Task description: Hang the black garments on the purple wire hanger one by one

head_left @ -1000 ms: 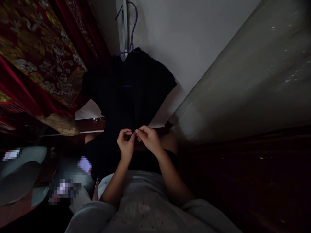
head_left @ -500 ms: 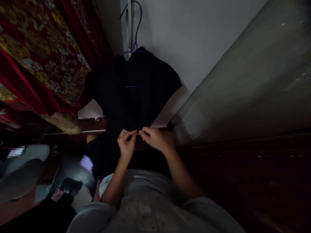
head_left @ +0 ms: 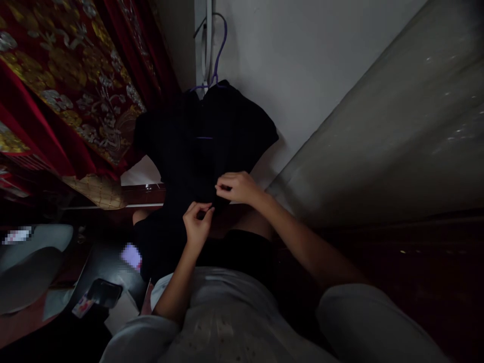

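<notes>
A black short-sleeved shirt (head_left: pixel 181 151) hangs by a purple hanger (head_left: pixel 220 50) in front of me. My left hand (head_left: pixel 197 222) pinches the shirt's front near its lower part, thumb and forefinger together on the dark cloth. Above it and to the right, my right hand (head_left: pixel 238 187) is closed in a pinch close to the front of the shirt. Whatever lies between its fingertips is too small and dark to make out. The cloth between the two hands is very dark.
A red curtain-like cloth with gold and silver embroidery (head_left: pixel 68 75) hangs at the left. A large grey covered surface (head_left: pixel 378 141) slopes along the right. Lower left, a dark phone-like object (head_left: pixel 105 292) lies on a black seat or bench (head_left: pixel 109 262).
My right hand has moved up and away from my left fingertips, with its elbow swinging out to the right. My left hand keeps its pinch in nearly the same place.
</notes>
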`<state>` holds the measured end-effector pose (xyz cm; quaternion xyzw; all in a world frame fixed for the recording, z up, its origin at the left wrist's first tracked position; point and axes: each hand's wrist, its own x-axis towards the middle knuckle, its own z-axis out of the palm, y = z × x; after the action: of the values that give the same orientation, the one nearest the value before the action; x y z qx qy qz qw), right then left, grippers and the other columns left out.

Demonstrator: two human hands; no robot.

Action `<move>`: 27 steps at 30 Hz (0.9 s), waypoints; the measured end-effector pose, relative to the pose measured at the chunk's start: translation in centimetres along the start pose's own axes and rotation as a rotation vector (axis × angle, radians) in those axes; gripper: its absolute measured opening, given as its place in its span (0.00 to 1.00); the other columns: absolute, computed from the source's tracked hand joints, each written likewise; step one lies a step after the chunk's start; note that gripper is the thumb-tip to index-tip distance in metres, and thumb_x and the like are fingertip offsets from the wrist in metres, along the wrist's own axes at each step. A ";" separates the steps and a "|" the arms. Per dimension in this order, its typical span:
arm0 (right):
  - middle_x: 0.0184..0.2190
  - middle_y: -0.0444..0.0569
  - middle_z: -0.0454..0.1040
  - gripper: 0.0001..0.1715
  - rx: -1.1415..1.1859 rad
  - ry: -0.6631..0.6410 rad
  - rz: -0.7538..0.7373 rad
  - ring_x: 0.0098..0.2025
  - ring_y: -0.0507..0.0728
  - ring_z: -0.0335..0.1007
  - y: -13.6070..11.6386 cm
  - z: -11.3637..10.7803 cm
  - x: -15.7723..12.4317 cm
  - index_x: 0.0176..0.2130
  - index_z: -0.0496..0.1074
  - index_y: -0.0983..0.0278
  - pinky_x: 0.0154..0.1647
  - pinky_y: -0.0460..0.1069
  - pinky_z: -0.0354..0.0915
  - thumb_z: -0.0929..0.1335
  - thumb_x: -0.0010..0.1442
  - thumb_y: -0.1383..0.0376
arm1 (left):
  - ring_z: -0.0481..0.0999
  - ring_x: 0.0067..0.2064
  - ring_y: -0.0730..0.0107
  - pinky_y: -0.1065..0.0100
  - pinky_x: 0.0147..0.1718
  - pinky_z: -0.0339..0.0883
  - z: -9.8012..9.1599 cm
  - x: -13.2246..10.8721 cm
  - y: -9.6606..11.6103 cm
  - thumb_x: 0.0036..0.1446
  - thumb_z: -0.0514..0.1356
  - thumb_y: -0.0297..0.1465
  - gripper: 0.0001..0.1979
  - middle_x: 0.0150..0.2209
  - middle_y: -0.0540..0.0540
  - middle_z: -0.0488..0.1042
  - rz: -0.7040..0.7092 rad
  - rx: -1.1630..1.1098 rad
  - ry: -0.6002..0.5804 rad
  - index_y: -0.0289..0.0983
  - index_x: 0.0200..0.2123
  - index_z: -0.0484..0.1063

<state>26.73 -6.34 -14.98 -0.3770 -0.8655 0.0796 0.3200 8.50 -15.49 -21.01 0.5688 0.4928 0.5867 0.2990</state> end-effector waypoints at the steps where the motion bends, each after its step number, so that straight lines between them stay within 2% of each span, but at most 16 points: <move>1: 0.25 0.47 0.73 0.14 -0.042 0.054 -0.019 0.31 0.55 0.69 0.7 -0.6 1.2 0.25 0.69 0.61 0.35 0.49 0.58 0.65 0.62 0.64 | 0.76 0.36 0.68 0.71 0.35 0.68 0.1 0.0 -0.1 0.59 0.68 0.27 0.02 0.32 0.47 0.75 -0.002 -0.001 -0.004 0.36 0.36 0.82; 6: 0.28 0.48 0.71 0.13 -0.177 0.363 -0.007 0.35 0.58 0.69 4.0 -5.2 8.7 0.28 0.66 0.61 0.40 0.52 0.63 0.65 0.65 0.62 | 0.76 0.35 0.69 0.71 0.35 0.68 1.4 -0.6 -1.1 0.58 0.67 0.26 0.01 0.31 0.48 0.74 0.023 0.000 -0.052 0.35 0.33 0.80; 9: 0.28 0.48 0.70 0.14 -0.082 0.453 0.026 0.38 0.58 0.70 4.4 -7.3 11.8 0.30 0.66 0.59 0.42 0.52 0.66 0.67 0.67 0.59 | 0.76 0.35 0.68 0.71 0.34 0.69 1.8 -0.4 -1.5 0.59 0.67 0.26 0.04 0.31 0.47 0.74 0.057 0.006 -0.087 0.35 0.31 0.77; 11: 0.27 0.46 0.68 0.15 0.034 0.496 0.065 0.36 0.57 0.70 3.8 -7.7 12.5 0.30 0.66 0.59 0.40 0.50 0.68 0.70 0.66 0.58 | 0.76 0.35 0.68 0.71 0.35 0.69 1.6 0.7 -1.0 0.60 0.66 0.26 0.04 0.31 0.47 0.74 0.121 0.041 -0.183 0.36 0.32 0.77; 13: 0.24 0.43 0.66 0.16 0.185 0.551 0.120 0.32 0.54 0.68 2.7 -7.8 12.6 0.29 0.66 0.60 0.36 0.48 0.67 0.71 0.66 0.58 | 0.77 0.37 0.68 0.70 0.37 0.71 1.1 3.0 0.3 0.61 0.68 0.27 0.02 0.34 0.47 0.76 0.209 0.076 -0.301 0.36 0.38 0.79; 14: 0.23 0.42 0.65 0.17 0.279 0.578 0.156 0.29 0.52 0.67 2.0 -7.7 12.4 0.29 0.67 0.61 0.34 0.46 0.66 0.71 0.66 0.58 | 0.78 0.38 0.67 0.69 0.39 0.72 0.8 4.5 1.4 0.61 0.69 0.29 0.07 0.36 0.46 0.77 0.257 0.082 -0.340 0.37 0.43 0.79; 16: 0.21 0.40 0.64 0.18 0.488 0.611 0.248 0.24 0.48 0.63 0.6 -7.8 12.0 0.28 0.67 0.62 0.27 0.43 0.62 0.71 0.67 0.58 | 0.78 0.42 0.66 0.67 0.42 0.73 0.3 8.3 4.1 0.63 0.69 0.36 0.17 0.42 0.43 0.77 0.365 0.074 -0.324 0.38 0.53 0.76; 20: 0.18 0.39 0.64 0.16 0.852 0.600 0.443 0.17 0.45 0.54 -2.0 -8.3 11.3 0.27 0.68 0.64 0.16 0.41 0.50 0.70 0.67 0.63 | 0.77 0.40 0.68 0.66 0.44 0.71 0.0 16.6 9.9 0.72 0.60 0.44 0.21 0.41 0.47 0.76 0.619 0.048 -0.222 0.43 0.63 0.70; 21: 0.18 0.39 0.63 0.16 0.904 0.595 0.465 0.17 0.44 0.54 -2.4 -8.4 11.2 0.27 0.68 0.64 0.16 0.41 0.48 0.69 0.67 0.64 | 0.76 0.39 0.69 0.65 0.44 0.71 0.2 18.4 11.0 0.72 0.60 0.44 0.21 0.40 0.47 0.76 0.690 0.078 -0.227 0.43 0.62 0.71; 23: 0.18 0.38 0.62 0.16 0.954 0.599 0.467 0.17 0.45 0.54 -2.9 -8.3 11.1 0.28 0.67 0.64 0.16 0.41 0.49 0.70 0.66 0.62 | 0.74 0.37 0.68 0.65 0.42 0.69 0.7 21.0 12.4 0.71 0.61 0.42 0.14 0.37 0.47 0.75 0.796 0.176 -0.264 0.41 0.52 0.76; 25: 0.18 0.37 0.60 0.18 0.946 0.634 0.442 0.18 0.45 0.54 -2.9 -7.5 11.1 0.28 0.66 0.63 0.17 0.40 0.49 0.71 0.65 0.59 | 0.74 0.38 0.66 0.64 0.41 0.68 1.4 22.2 13.2 0.72 0.61 0.39 0.09 0.36 0.46 0.74 0.859 0.270 -0.292 0.40 0.43 0.77; 27: 0.18 0.37 0.59 0.19 0.926 0.696 0.433 0.18 0.45 0.54 -2.4 -5.8 11.2 0.27 0.65 0.62 0.17 0.40 0.49 0.71 0.64 0.58 | 0.75 0.41 0.64 0.63 0.43 0.68 1.8 22.1 14.0 0.73 0.60 0.36 0.08 0.37 0.46 0.75 0.893 0.309 -0.281 0.39 0.41 0.75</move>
<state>23.11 -0.81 -4.00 -0.3701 -0.4897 0.3826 0.6906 9.33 0.43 -0.17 0.8358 0.2371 0.4952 -0.0058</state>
